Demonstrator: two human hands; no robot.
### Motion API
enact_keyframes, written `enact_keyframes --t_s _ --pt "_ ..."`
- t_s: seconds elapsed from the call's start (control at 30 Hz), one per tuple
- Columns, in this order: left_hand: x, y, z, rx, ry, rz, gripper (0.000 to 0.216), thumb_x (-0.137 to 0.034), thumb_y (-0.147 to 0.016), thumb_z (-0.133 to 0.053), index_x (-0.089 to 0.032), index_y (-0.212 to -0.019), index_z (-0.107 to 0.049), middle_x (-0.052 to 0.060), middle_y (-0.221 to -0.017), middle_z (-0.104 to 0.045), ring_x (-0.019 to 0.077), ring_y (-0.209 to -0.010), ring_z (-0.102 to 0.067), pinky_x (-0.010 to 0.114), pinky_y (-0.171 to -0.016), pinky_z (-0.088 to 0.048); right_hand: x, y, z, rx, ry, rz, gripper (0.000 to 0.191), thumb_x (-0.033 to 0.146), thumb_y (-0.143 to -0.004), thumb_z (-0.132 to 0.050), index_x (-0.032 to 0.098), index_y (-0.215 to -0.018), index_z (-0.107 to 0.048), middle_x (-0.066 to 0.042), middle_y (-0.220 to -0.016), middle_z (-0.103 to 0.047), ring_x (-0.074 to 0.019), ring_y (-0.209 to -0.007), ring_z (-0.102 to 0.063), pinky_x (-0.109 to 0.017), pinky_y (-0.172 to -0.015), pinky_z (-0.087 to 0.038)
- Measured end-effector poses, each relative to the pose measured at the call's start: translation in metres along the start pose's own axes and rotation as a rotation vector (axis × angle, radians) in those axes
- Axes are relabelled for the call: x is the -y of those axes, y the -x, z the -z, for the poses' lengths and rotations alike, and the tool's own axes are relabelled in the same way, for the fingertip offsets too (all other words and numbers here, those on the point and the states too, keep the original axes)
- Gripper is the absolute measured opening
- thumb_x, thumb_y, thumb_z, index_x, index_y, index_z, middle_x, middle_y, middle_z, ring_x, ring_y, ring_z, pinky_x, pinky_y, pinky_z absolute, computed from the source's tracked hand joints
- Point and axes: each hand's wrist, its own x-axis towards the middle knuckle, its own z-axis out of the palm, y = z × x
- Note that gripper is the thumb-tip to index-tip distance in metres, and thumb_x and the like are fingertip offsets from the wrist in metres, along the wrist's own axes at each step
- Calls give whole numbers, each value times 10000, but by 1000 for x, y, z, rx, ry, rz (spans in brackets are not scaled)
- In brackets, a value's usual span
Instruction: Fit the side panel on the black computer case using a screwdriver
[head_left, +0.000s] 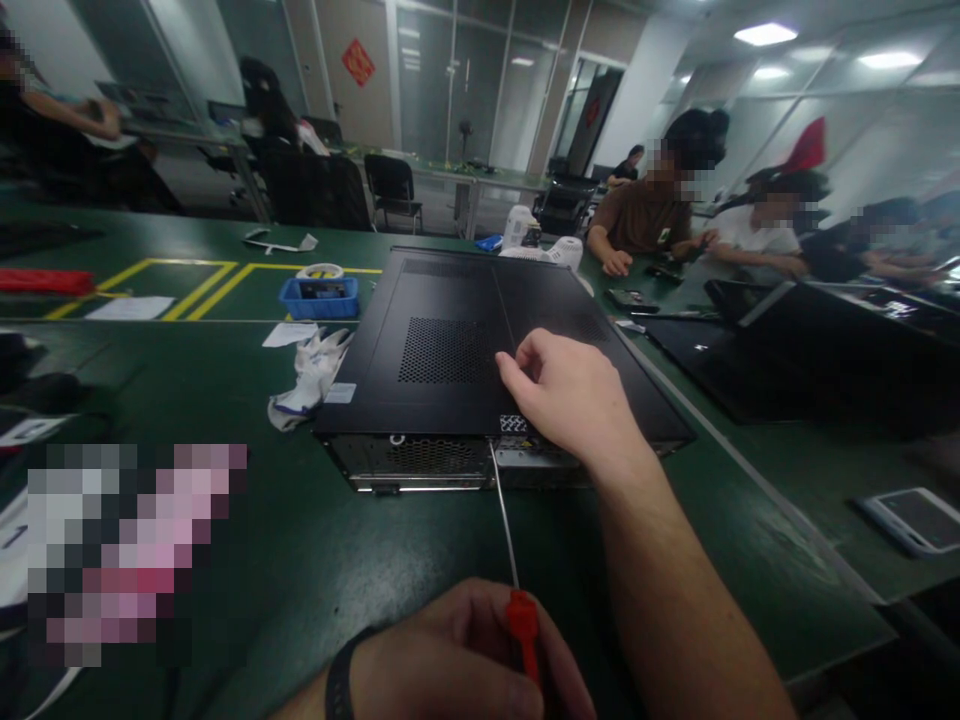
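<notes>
A black computer case [465,290] lies flat on the green table, its rear edge towards me. My left hand [450,650], with a dark band at the wrist, is closed around the red handle of a screwdriver [506,515]. The screwdriver's long shaft points away from me, and its tip meets the rear edge of the case near the middle. My right hand [566,385] rests on top of the case, fingers curled, thumb by the perforated vent. Its fingertips are partly hidden, and I see nothing held in it.
Left of the case lie white gloves [311,375] and a blue bin [319,297] with a tape roll. A phone [911,520] lies at the right. Black panels [810,350] cover the table's right side. A person [652,210] sits across the table.
</notes>
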Motion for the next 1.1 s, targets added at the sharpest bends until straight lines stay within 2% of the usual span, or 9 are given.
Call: enact_keyframes --t_s 0.13,0.27,0.37,0.5,0.6,0.73,0.83,1.0,1.1 --pt "4 -3 3 -27 -124 -16 325 -354 -729 -874 -96 -897 -770 106 -882 -786 99 -748 -722 172 -701 -524 1 0 0 3 -2 -2 280 462 -944 -567 235 -790 -625 -29 -772 -711 -201 -673 -598 -315 -596 -295" --pt "13 -8 9 -55 -107 -43 365 -358 -655 -921 -129 -836 -702 72 -835 -779 115 -714 -724 187 -654 -521 2 0 1 13 -2 -9 278 459 -946 -566 236 -792 -627 -34 -782 -715 -201 -672 -595 -316 -594 -299" --pt "15 -9 8 -46 -86 -84 359 -363 -677 -907 -125 -825 -684 77 -806 -770 115 -696 -721 184 -638 -518 2 0 2 27 -1 -11 274 457 -952 -563 236 -804 -630 -39 -799 -720 -202 -681 -597 -318 -597 -305" --pt "9 -5 3 -14 36 -85 319 -366 -748 -853 -106 -893 -740 100 -833 -770 139 -757 -736 215 -706 -546 2 0 3 26 -1 -13 272 453 -952 -564 238 -797 -628 -38 -794 -720 -205 -687 -599 -319 -601 -306" --pt "3 -2 0 25 -2 2 317 -259 -759 -835 -72 -1005 -764 140 -972 -781 149 -867 -739 218 -783 -542 1 0 2 20 1 -6 273 454 -953 -560 239 -798 -627 -36 -793 -721 -206 -681 -599 -319 -601 -303" --pt "3 -4 3 26 -62 -17 285 -277 -795 -819 -94 -1007 -767 127 -996 -783 150 -913 -737 227 -822 -534 1 0 1 2 8 5 269 450 -952 -561 239 -797 -625 -34 -783 -718 -209 -694 -608 -319 -607 -302" --pt "9 -8 6 12 -84 -45 304 -298 -747 -860 -98 -952 -758 111 -935 -783 139 -840 -742 214 -764 -543 1 0 0 1 4 11 271 451 -952 -561 239 -792 -618 -28 -782 -716 -205 -685 -606 -318 -603 -303" --pt "18 -10 9 -68 -112 -95 366 -317 -628 -935 -123 -771 -659 62 -755 -756 98 -620 -701 148 -554 -490 1 0 1 12 3 -3 281 463 -950 -566 237 -793 -624 -32 -786 -717 -204 -689 -608 -318 -601 -305" --pt "18 -10 7 -71 -68 -125 387 -334 -623 -937 -134 -782 -646 57 -748 -756 101 -619 -703 145 -547 -488 1 0 2 14 0 0 279 459 -951 -562 238 -791 -621 -30 -789 -717 -206 -691 -613 -321 -600 -308"
